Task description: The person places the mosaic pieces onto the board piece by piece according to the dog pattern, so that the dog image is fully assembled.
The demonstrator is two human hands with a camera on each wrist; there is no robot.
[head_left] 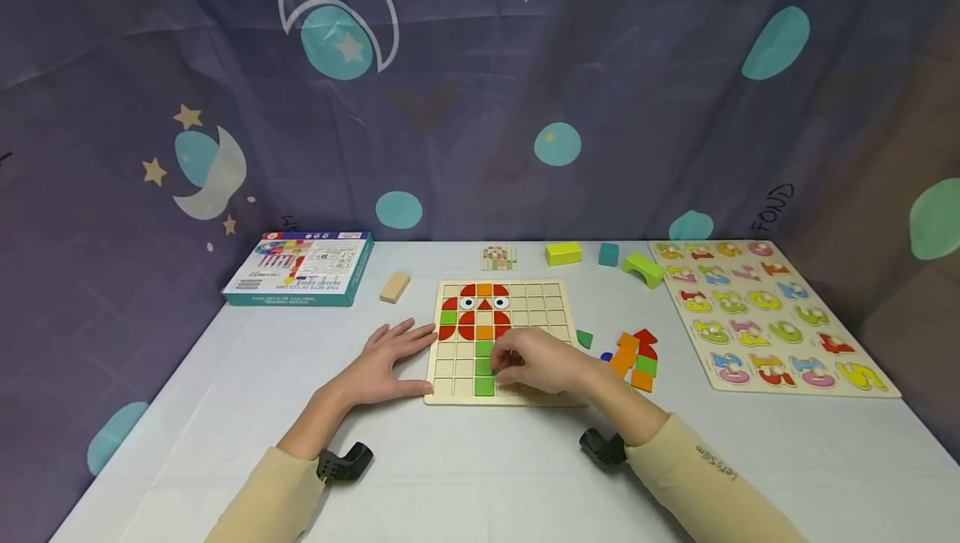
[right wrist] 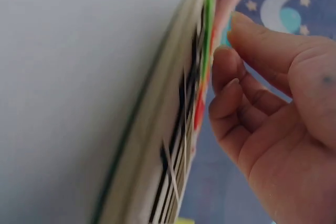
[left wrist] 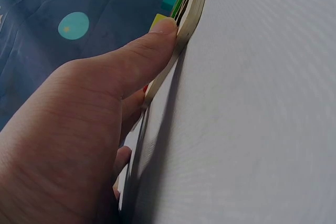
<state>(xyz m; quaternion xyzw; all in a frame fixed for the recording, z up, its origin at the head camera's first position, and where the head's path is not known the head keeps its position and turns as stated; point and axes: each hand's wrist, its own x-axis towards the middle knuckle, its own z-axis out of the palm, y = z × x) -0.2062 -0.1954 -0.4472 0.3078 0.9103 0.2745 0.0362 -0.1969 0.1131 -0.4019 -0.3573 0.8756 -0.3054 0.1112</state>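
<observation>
Beige sleeves (head_left: 262, 497) front a pale gridded board (head_left: 536, 303), part-tiled green, orange, red.

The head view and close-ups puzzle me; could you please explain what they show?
There is no machine: a person works bare-handed. The wide picture is taken from the head, the close ones by wrist cameras. The left hand rests against the edge of a wooden board partly filled with coloured pieces. The right hand is curled above the board, no piece showing in it. Around the board on the table lie loose shapes, blocks, a box and a number puzzle.
</observation>
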